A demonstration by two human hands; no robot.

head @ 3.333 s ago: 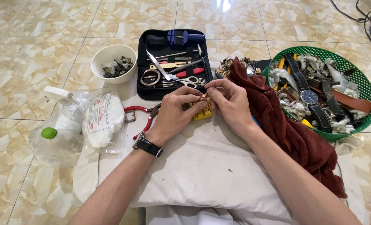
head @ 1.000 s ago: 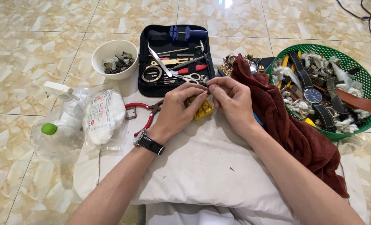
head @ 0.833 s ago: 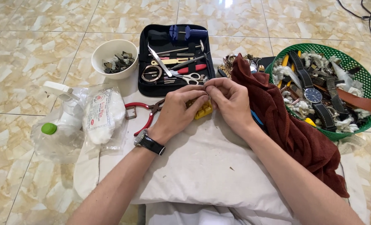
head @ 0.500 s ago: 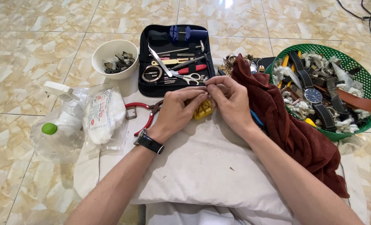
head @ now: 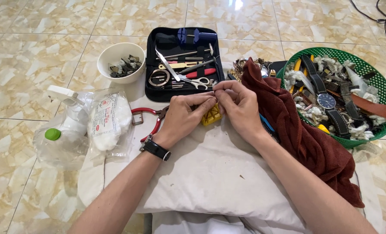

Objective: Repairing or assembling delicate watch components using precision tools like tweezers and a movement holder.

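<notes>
Yellow block (head: 212, 116): a small ribbed plastic holder, sitting on the far edge of the white cushion (head: 210, 173), directly under your fingertips. Your left hand (head: 185, 117) and right hand (head: 239, 106) meet above it, thumbs and forefingers pinched close together on something tiny at the point where they touch. What that piece is, you cannot tell from this view; it is hidden between the fingertips. The other fingers of both hands curl loosely. A black wristwatch (head: 155, 148) sits on your left wrist.

Just left of the left hand, red-handled pliers (head: 147, 119) lie on the white cloth, handles spread. A blue tool (head: 266, 122) pokes out from under your right wrist, beside the dark red towel (head: 305, 134), which is draped from the cushion's right side up toward the basket.

Beyond your hands, an open black tool case (head: 154, 93) lies on the tiled floor (head: 37, 52), holding scissors, tweezers, a red-handled tool and a blue fitting at the top. Left of the case, a white bowl (head: 115, 54) with small dark metal parts. Far right, a green basket (head: 385, 93) heaped with watches, straps and pale scraps.

Far left, a clear bag (head: 67, 143) with a spray bottle and a green-capped bottle, and a packet of white cotton (head: 110, 119) against it.
</notes>
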